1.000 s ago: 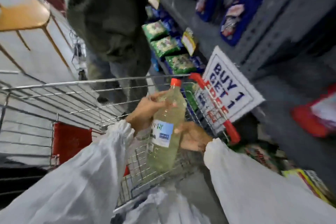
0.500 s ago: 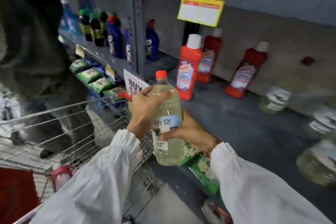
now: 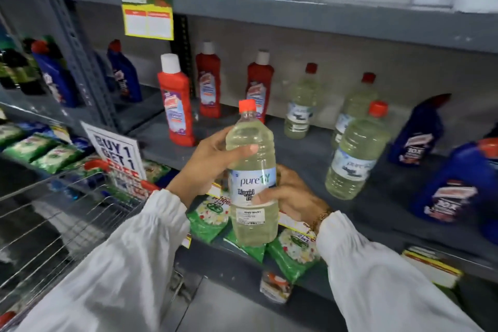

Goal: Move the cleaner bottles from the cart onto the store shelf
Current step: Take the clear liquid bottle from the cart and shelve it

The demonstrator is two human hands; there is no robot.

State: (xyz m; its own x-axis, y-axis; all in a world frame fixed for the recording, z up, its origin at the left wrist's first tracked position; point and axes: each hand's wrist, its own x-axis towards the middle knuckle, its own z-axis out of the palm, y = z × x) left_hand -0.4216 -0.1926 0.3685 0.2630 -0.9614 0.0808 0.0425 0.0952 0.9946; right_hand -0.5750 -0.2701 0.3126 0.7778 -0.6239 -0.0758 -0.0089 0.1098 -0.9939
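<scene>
- Both hands hold the bottle (image 3: 253, 183) upright — left hand (image 3: 213, 167) gripping high, right hand (image 3: 291, 194) low.
- Shelf (image 3: 310, 153) gap lies ahead, beyond the bottle.

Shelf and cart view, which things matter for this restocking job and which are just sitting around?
Job: held bottle, left hand, right hand, cart, shelf, matching bottles.

Idle: red bottles, blue bottles, green packets, offer sign.
</scene>
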